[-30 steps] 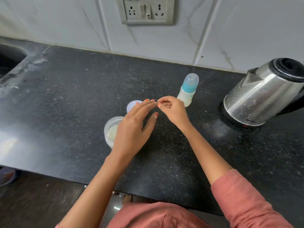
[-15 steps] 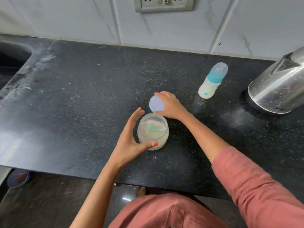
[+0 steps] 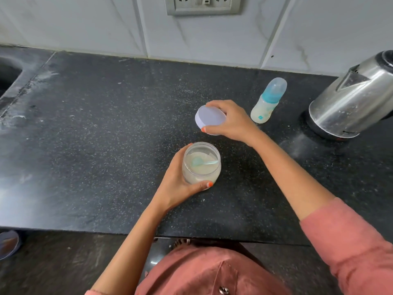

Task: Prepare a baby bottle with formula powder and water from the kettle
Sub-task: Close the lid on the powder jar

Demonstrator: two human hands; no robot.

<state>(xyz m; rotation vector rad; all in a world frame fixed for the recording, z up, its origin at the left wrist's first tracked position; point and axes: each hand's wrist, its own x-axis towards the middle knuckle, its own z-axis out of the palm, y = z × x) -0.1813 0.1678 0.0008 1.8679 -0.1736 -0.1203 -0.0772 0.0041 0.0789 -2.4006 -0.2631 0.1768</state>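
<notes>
A clear jar of pale formula powder (image 3: 201,165) stands open on the black counter, with a teal scoop lying inside it. My left hand (image 3: 178,184) wraps around the jar from the left, thumb across its near side. Just behind the jar, my right hand (image 3: 231,121) grips the round lilac lid (image 3: 209,119), tilted and lifted off the jar. The baby bottle (image 3: 268,101) stands capped with a teal collar and clear cover, holding pale liquid, right of the lid. The steel kettle (image 3: 353,99) sits on its base at the far right.
The black stone counter (image 3: 106,135) runs to a front edge near my body. A sink recess (image 3: 8,75) lies at the far left. A wall socket (image 3: 203,5) sits on the tiled back wall above the counter.
My left hand has closed around the jar. My right hand has picked up the lid from the counter and holds it tilted above the jar's far side. The view has shifted.
</notes>
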